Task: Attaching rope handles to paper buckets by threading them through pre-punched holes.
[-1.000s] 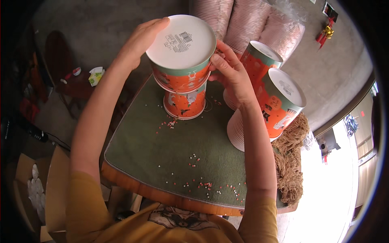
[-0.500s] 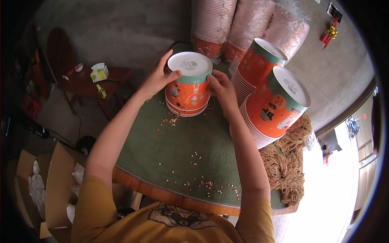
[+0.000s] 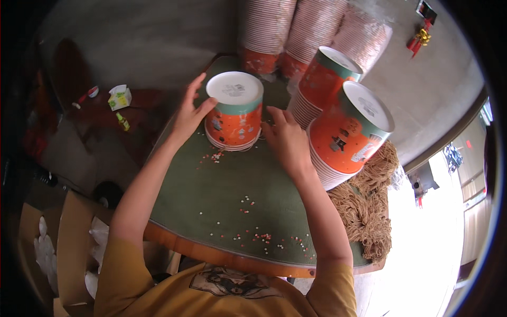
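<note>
A short stack of orange paper buckets (image 3: 235, 122) with a green band stands upside down on the green-topped table (image 3: 211, 185), white base up. My left hand (image 3: 189, 115) is at its left side, fingers spread, the thumb tip against or very close to the upper edge. On the other side my right hand (image 3: 288, 140) hovers just off the bucket, its fingers loosely bent and apart, with nothing visible in them. A thin cord loop shows by the lower rims, near the right thumb. Small pink and white beads (image 3: 215, 157) lie in front of the stack.
Two taller stacks of matching buckets (image 3: 348, 132) stand to the right, beside bundles of tan cord (image 3: 364, 211). Plastic-wrapped bucket stacks (image 3: 266, 31) line the back. More beads (image 3: 261, 236) are scattered near the front edge. An open cardboard box (image 3: 74, 248) sits at lower left.
My right hand has come off the bucket's side, moving slightly down and away. The left hand's grip has loosened. The whole view has shifted a little, the bucket staying on the table.
</note>
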{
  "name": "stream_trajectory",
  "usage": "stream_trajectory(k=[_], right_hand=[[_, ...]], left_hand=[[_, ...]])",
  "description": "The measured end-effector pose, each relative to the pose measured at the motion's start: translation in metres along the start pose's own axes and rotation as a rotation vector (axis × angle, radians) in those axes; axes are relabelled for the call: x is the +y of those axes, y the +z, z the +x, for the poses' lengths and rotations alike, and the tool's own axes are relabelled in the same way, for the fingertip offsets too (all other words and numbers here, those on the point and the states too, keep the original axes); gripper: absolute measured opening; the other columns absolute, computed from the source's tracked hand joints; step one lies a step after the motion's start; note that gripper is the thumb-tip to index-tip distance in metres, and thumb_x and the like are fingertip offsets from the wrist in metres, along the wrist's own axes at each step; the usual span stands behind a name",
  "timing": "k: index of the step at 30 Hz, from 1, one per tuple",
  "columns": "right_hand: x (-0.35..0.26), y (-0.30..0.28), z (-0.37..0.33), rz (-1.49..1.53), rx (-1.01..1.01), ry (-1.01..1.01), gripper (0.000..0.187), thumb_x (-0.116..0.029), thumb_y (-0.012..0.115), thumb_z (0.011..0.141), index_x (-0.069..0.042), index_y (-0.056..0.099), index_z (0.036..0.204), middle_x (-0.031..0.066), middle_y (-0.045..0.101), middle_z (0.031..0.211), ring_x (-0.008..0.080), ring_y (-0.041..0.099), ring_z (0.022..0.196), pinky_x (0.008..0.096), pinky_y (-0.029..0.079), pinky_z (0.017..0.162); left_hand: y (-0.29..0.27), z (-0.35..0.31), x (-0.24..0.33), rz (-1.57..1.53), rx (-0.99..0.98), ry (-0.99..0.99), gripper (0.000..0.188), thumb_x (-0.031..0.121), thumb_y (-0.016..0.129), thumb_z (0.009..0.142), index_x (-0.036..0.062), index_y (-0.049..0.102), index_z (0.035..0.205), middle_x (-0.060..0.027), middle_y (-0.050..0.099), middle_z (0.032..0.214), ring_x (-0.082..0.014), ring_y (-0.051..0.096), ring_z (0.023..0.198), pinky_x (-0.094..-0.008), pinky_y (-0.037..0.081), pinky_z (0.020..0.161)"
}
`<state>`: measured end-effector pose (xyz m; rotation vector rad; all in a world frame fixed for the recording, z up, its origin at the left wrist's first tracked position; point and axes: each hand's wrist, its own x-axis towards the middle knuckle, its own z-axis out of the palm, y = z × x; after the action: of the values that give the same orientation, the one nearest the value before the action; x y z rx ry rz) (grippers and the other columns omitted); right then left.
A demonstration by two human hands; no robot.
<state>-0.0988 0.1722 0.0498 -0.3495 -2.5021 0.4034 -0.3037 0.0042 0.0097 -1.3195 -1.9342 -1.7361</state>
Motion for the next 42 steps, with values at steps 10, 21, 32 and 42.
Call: stream_trajectory(k=[10,21,32,42], right_hand=[[0.022,-0.145,-0.025,-0.551,0.502,-0.149,0.032,-0.018,0.069,0.081,-0.006,0.061,0.110,0.0101,0.061,0.111,0.0291,0.056,0.106,0.0425,0.040,0.094],[0.025,-0.159,-0.015,-0.103,0.393,-0.099,0.013,-0.012,0.063,0.084,-0.004,0.059,0.092,0.0108,0.064,0.094,0.0319,0.059,0.097,0.0413,0.040,0.092],[-0.012,-0.243,-0.019,0.085,0.869,-0.294,0.018,-0.008,0.062,0.092,-0.005,0.063,0.109,0.0030,0.068,0.105,0.0099,0.063,0.090,0.0257,0.050,0.079],[-0.051,-0.151,-0.164,0.983,0.685,-0.076,0.016,0.001,0.051,0.094,0.000,0.051,0.110,0.0112,0.057,0.113,0.0144,0.058,0.092,0.0280,0.047,0.083]], left_hand=[[0.103,-0.087,0.094,-0.055,-0.342,0.237,0.062,0.019,0.072,0.083,0.0045,0.042,0.136,-0.0171,0.046,0.136,-0.0324,0.043,0.129,-0.0407,0.037,0.107],[0.180,-0.117,0.093,-0.166,-0.425,0.197,0.080,0.027,0.069,0.087,0.0154,0.019,0.150,-0.0208,0.019,0.149,-0.0393,0.024,0.139,-0.0487,0.030,0.112],[0.152,-0.085,0.128,-0.199,-0.233,0.292,0.067,0.030,0.065,0.091,0.0037,0.032,0.143,-0.0193,0.035,0.143,-0.0332,0.035,0.134,-0.0433,0.030,0.111],[0.056,-0.146,0.246,-0.478,-0.056,0.283,0.041,0.003,0.063,0.089,-0.0037,0.045,0.125,-0.0192,0.058,0.117,-0.0306,0.060,0.105,-0.0368,0.044,0.092]])
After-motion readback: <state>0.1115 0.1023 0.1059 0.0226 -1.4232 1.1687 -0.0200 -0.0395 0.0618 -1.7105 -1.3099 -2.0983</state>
